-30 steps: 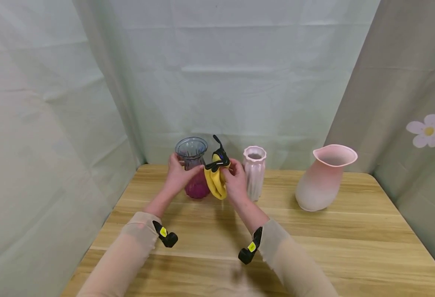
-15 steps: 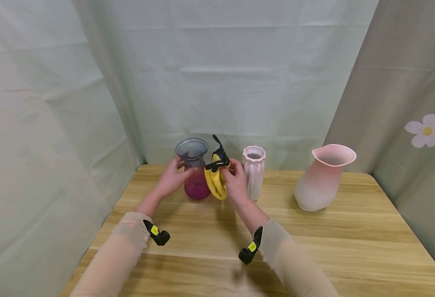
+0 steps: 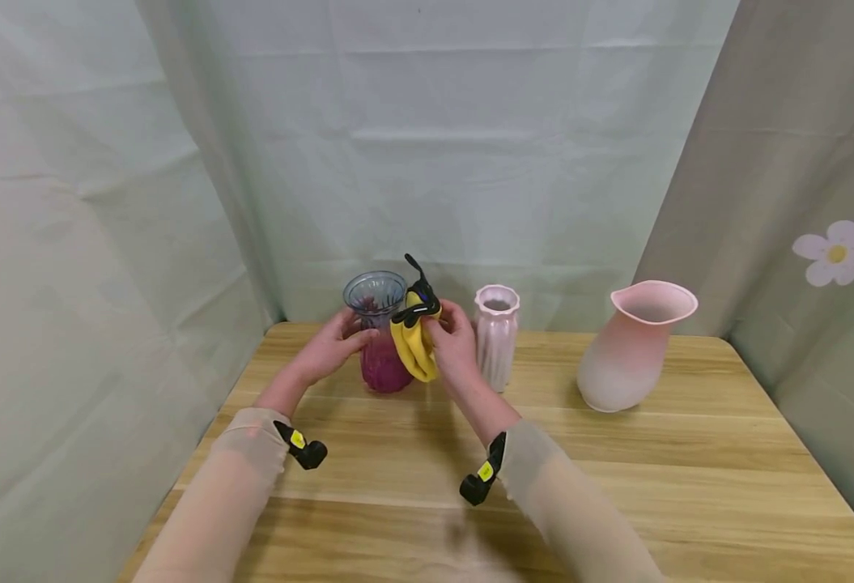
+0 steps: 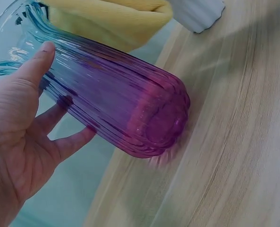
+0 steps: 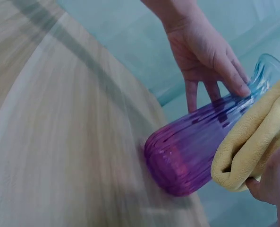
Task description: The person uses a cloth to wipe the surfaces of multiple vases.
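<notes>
A ribbed glass vase (image 3: 385,368), blue-grey at its flared rim and purple-pink at the base, stands on the wooden table. My left hand (image 3: 330,348) holds it below the rim, with the thumb (image 4: 41,59) on the near side and the fingers spread behind the glass. Between my right thumb and fingers is a bunched yellow cloth (image 3: 414,350) with black trim and a black strap sticking up. My right hand (image 3: 457,340) keeps this cloth close along the vase's right side, overlapping its edge in the head view. Part of the right hand is hidden behind the cloth.
A slim pearly pink ribbed vase (image 3: 498,344) stands just right of my right hand. Farther right is a wider pink-and-white vase (image 3: 626,356) with a wavy rim. Pale curtains (image 3: 470,162) hang behind the wooden table (image 3: 616,486) and at its sides.
My left thumb has drawn back left from near the cloth onto the vase, and the left forearm has shifted left. My right hand has brought the cloth slightly left and up, closer over the vase.
</notes>
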Demonstrator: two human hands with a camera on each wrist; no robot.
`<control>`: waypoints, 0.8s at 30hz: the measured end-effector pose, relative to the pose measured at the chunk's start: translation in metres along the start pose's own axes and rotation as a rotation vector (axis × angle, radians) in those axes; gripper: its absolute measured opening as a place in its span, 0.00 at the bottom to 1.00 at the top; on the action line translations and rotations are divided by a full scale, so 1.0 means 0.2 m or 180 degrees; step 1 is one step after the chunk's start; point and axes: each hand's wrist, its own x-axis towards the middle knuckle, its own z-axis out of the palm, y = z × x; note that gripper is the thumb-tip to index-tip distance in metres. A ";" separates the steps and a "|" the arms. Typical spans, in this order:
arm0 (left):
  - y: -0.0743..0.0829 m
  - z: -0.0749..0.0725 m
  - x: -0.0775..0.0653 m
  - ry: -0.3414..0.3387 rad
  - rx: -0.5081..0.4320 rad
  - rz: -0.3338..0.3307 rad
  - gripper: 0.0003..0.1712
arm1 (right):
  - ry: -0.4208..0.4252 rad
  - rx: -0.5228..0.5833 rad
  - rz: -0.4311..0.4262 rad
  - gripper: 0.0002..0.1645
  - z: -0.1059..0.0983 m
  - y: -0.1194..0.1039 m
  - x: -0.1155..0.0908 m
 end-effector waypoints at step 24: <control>-0.01 0.01 0.01 -0.0021 0.0001 0.0070 0.37 | -0.0385 -0.0857 0.0354 0.10 -0.01 0.16 0.02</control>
